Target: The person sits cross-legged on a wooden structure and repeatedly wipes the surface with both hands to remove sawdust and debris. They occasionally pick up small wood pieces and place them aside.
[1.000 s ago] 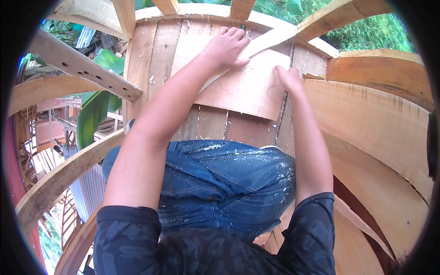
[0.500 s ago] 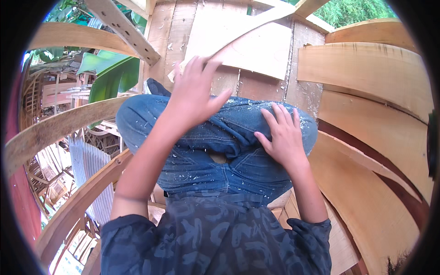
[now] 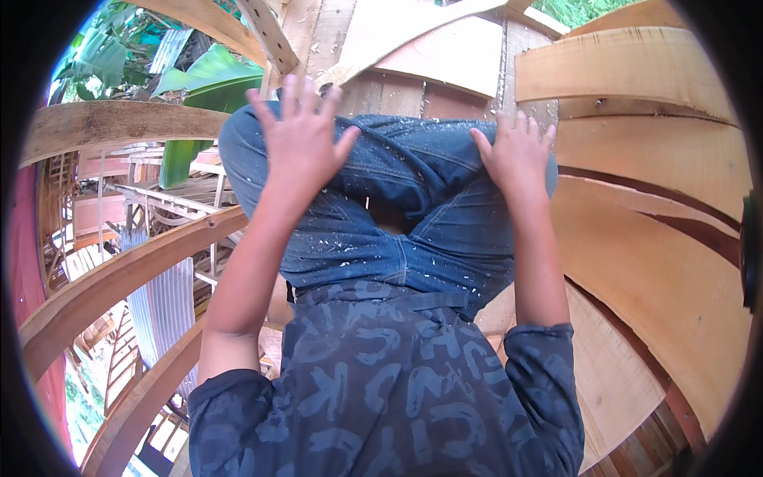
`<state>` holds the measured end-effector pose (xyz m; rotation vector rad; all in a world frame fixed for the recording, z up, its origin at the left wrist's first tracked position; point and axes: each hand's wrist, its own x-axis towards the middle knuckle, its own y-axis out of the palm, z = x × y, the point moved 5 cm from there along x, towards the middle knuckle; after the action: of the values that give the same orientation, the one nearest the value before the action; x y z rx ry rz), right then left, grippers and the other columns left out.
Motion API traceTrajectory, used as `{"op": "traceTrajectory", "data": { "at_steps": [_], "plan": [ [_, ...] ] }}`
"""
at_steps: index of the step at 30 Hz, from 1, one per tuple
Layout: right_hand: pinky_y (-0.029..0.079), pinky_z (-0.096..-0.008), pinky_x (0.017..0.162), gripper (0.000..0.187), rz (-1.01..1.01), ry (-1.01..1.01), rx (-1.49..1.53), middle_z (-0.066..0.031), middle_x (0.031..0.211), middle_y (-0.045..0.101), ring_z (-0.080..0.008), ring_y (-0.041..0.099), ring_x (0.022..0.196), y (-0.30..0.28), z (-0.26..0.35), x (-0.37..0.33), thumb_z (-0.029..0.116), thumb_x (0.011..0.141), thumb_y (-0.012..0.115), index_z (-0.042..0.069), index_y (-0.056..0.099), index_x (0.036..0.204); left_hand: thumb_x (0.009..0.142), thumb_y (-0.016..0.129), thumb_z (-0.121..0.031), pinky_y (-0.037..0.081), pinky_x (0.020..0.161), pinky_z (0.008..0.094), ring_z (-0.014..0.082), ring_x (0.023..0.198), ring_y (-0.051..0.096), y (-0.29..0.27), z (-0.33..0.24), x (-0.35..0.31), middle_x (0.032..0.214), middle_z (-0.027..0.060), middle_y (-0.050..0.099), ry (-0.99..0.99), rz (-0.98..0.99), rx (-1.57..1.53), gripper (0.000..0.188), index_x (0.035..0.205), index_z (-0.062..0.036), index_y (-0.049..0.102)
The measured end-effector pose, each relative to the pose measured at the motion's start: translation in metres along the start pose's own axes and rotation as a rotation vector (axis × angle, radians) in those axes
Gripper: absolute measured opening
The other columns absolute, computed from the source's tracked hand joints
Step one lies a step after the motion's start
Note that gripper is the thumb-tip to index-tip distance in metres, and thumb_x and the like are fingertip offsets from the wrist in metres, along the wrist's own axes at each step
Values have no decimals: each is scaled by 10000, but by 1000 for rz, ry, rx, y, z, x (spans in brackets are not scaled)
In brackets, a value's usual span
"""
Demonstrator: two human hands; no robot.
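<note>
Crouching on curved planks (image 3: 652, 262), left hand (image 3: 300, 139) and right hand (image 3: 517, 155) are pressing spread fingers on sawdusty jeans (image 3: 397, 230); slipping likely risks a fall.

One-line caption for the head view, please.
Both hands, left hand and right hand, rest open on the knees of sawdust-flecked jeans among curved wooden planks.

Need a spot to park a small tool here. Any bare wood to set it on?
Bare flat boards lie beyond the knees, between the diagonal batten and curved planks. The lap is crowded: left hand and right hand rest on the jeans. Open gaps separate the left ribs.
</note>
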<state>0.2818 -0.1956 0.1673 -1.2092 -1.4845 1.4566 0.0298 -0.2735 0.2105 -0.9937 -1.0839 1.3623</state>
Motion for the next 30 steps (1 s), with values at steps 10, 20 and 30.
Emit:
{"op": "traceTrajectory", "data": {
  "at_steps": [10, 20, 30],
  "plan": [
    [91, -652, 1142, 553, -251, -151, 196, -195, 1465, 419, -356, 315, 1416, 20, 19, -108, 407, 848, 664, 147, 567, 1326, 821, 643, -446, -34, 1104, 712, 284, 1439, 279, 37, -42, -132, 1456, 168, 399, 239, 20, -304, 496, 1263, -221, 627],
    [58, -661, 1146, 594, -317, -48, 269, -178, 1486, 410, -373, 312, 1421, 5, -2, -85, 403, 841, 663, 147, 526, 1360, 783, 703, -218, 221, 1091, 600, 279, 1217, 503, 4, -74, -46, 1162, 86, 577, 396, -302, -633, 264, 1027, -131, 654],
    [88, -598, 1173, 660, -429, 218, 430, -180, 1523, 367, -337, 288, 1447, 33, -56, -100, 520, 834, 661, 182, 520, 1383, 818, 661, -120, 459, 851, 406, 313, 952, 577, 41, -77, -97, 931, 128, 590, 630, 210, -652, 128, 905, -31, 633]
  ]
}}
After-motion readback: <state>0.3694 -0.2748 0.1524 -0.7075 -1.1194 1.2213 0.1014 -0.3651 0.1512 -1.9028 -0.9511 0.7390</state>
